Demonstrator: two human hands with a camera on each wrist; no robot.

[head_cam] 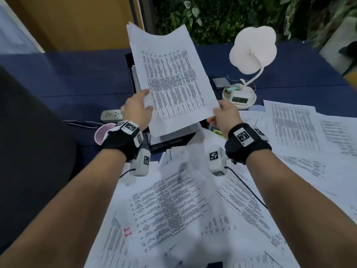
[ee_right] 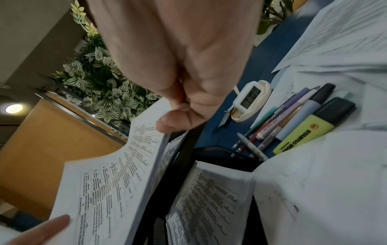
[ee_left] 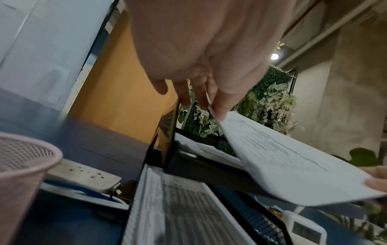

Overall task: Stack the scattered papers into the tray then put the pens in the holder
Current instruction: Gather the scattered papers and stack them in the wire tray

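Two hands share one sheaf (head_cam: 170, 82), held tilted above the tray (head_cam: 170, 141). Left hand (head_cam: 136, 109) pinches its left lower edge, thumb on top; right hand (head_cam: 227, 113) pinches the right lower corner.

Risks, as judged: the sheaf bows at its far end and could catch the tray's upper tier or fan apart on release; loose leaves then slide back onto the table (head_cam: 77, 74). Papers already in the tray overhang its front and may be pushed out.

Count, left to right: one pink holder (head_cam: 102, 132), no pens in it as far as visible; one power strip (head_cam: 111, 115); one tray; one lamp (head_cam: 251, 60); one highlighter (ee_right: 310, 127) among roughly six pens (ee_right: 272, 126); scattered papers (head_cam: 173, 206) too overlapped to count
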